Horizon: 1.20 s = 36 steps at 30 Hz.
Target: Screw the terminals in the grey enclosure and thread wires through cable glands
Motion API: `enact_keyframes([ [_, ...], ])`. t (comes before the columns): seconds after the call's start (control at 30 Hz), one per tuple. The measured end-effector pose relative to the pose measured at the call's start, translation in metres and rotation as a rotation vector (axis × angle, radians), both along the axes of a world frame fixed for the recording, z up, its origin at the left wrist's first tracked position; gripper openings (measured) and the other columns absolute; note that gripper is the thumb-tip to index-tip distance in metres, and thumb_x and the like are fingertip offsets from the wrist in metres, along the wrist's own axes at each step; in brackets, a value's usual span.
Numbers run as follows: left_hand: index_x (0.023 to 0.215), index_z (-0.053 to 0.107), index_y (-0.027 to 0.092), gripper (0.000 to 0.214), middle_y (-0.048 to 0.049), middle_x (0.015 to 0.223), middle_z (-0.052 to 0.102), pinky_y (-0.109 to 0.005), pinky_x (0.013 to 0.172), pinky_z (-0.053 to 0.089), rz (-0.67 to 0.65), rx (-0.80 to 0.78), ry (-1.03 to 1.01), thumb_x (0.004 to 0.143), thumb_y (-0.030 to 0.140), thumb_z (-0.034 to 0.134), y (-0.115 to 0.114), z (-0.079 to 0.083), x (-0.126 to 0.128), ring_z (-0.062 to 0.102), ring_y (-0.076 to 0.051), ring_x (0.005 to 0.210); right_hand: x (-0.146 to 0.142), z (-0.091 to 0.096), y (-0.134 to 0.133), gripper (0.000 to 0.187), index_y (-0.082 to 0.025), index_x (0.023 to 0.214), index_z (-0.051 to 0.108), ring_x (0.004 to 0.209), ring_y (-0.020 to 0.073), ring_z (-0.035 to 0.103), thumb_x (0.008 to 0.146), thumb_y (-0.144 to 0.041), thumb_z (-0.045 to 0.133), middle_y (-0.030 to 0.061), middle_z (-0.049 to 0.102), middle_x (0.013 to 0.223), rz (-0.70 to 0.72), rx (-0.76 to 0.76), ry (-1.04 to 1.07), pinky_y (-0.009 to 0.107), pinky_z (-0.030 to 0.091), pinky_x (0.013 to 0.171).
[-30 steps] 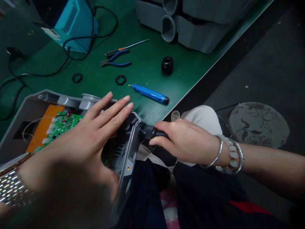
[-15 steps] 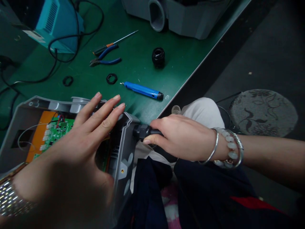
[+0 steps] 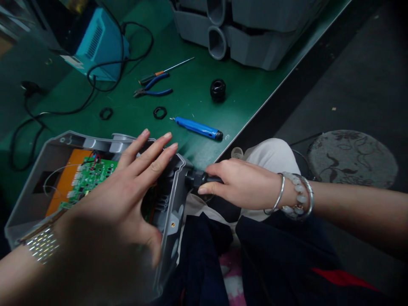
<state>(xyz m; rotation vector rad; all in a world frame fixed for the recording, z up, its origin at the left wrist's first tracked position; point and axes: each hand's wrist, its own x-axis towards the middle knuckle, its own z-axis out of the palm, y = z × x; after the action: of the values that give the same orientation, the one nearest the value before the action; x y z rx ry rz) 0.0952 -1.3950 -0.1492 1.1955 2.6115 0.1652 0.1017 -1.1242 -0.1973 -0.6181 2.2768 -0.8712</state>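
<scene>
A grey plastic housing lies open at the table's near edge, with a green circuit board on an orange plate inside. My left hand lies across the housing with fingers stretched and spread, the fingertips near its far wall and the thumb by the near side wall. My right hand is closed round a black cable, just behind a black cable gland that sits against the housing's right wall. The palm hides most of the cable.
On the green table lie a blue deburring tool, side cutters, a screwdriver, two black nut rings and a loose black gland. Grey housings stand behind; a teal device trails a cord. A stool stands right.
The view has shifted, so the table, tools and housing sit further right and lower. Both hands keep about the same place on the housing and cable.
</scene>
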Motion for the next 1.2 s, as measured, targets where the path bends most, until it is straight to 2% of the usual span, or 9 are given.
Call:
enact_keyframes([
  [0.33, 0.166, 0.001, 0.024, 0.156, -0.0167, 0.172, 0.006, -0.072, 0.122, 0.018, -0.016, 0.000, -0.018, 0.046, 0.099, 0.066, -0.001, 0.003, -0.001, 0.003, -0.053, 0.154, 0.002, -0.006, 0.001, 0.040, -0.017, 0.083, 0.061, 0.057, 0.0098, 0.047, 0.098, -0.054, 0.058, -0.0006, 0.058, 0.066, -0.012, -0.039, 0.050, 0.025, 0.023, 0.056],
  [0.47, 0.166, 0.002, 0.023, 0.150, -0.0176, 0.171, 0.007, -0.071, 0.123, 0.018, 0.016, -0.017, -0.019, 0.052, 0.094, 0.070, 0.001, 0.006, 0.002, 0.002, -0.052, 0.155, 0.004, -0.008, 0.002, 0.039, -0.017, 0.084, 0.061, 0.056, 0.0090, 0.046, 0.097, -0.053, 0.061, -0.0016, 0.058, 0.065, -0.029, -0.062, 0.051, 0.025, 0.023, 0.056],
  [0.67, 0.166, 0.004, 0.021, 0.143, -0.0182, 0.171, 0.011, -0.069, 0.125, 0.018, 0.005, 0.000, -0.002, 0.059, 0.085, 0.075, 0.003, 0.008, 0.005, 0.005, -0.050, 0.156, 0.006, -0.011, 0.003, 0.035, -0.018, 0.089, 0.065, 0.060, 0.0099, 0.052, 0.096, -0.052, 0.062, -0.0007, 0.063, 0.070, -0.056, -0.072, 0.075, 0.024, 0.024, 0.057],
  [0.83, 0.166, 0.003, 0.022, 0.141, -0.0161, 0.170, 0.016, -0.068, 0.125, 0.017, 0.027, 0.084, 0.063, 0.060, 0.087, 0.071, 0.005, 0.001, 0.006, 0.010, -0.050, 0.155, 0.010, -0.014, 0.003, 0.024, -0.020, 0.096, 0.066, 0.062, 0.0127, 0.056, 0.092, -0.043, 0.069, -0.0001, 0.065, 0.072, -0.081, -0.018, 0.105, 0.024, 0.026, 0.058],
  [0.93, 0.166, 0.004, 0.024, 0.137, -0.0135, 0.170, 0.019, -0.068, 0.125, 0.019, 0.036, 0.105, 0.094, 0.063, 0.086, 0.068, 0.001, -0.006, 0.002, 0.013, -0.050, 0.154, 0.012, -0.014, 0.002, 0.027, -0.020, 0.096, 0.067, 0.069, 0.0160, 0.063, 0.089, -0.046, 0.072, 0.0014, 0.068, 0.075, -0.093, 0.011, 0.092, 0.025, 0.030, 0.059],
  [1.07, 0.166, 0.005, 0.028, 0.133, -0.0103, 0.169, 0.024, -0.067, 0.123, 0.026, -0.056, 0.143, 0.143, 0.064, 0.083, 0.069, -0.008, -0.016, -0.006, 0.019, -0.050, 0.153, 0.013, -0.013, 0.001, 0.033, -0.020, 0.098, 0.067, 0.077, 0.0201, 0.069, 0.089, -0.052, 0.071, 0.0022, 0.071, 0.077, -0.107, 0.041, 0.114, 0.026, 0.033, 0.060],
  [1.2, 0.166, 0.004, 0.027, 0.127, -0.0099, 0.168, 0.025, -0.065, 0.125, 0.025, 0.022, 0.129, 0.165, 0.069, 0.075, 0.070, -0.003, -0.012, -0.001, 0.020, -0.048, 0.154, 0.015, -0.015, 0.002, 0.033, -0.021, 0.095, 0.065, 0.076, 0.0199, 0.070, 0.089, -0.053, 0.070, 0.0019, 0.071, 0.078, -0.110, 0.025, 0.131, 0.026, 0.033, 0.058],
])
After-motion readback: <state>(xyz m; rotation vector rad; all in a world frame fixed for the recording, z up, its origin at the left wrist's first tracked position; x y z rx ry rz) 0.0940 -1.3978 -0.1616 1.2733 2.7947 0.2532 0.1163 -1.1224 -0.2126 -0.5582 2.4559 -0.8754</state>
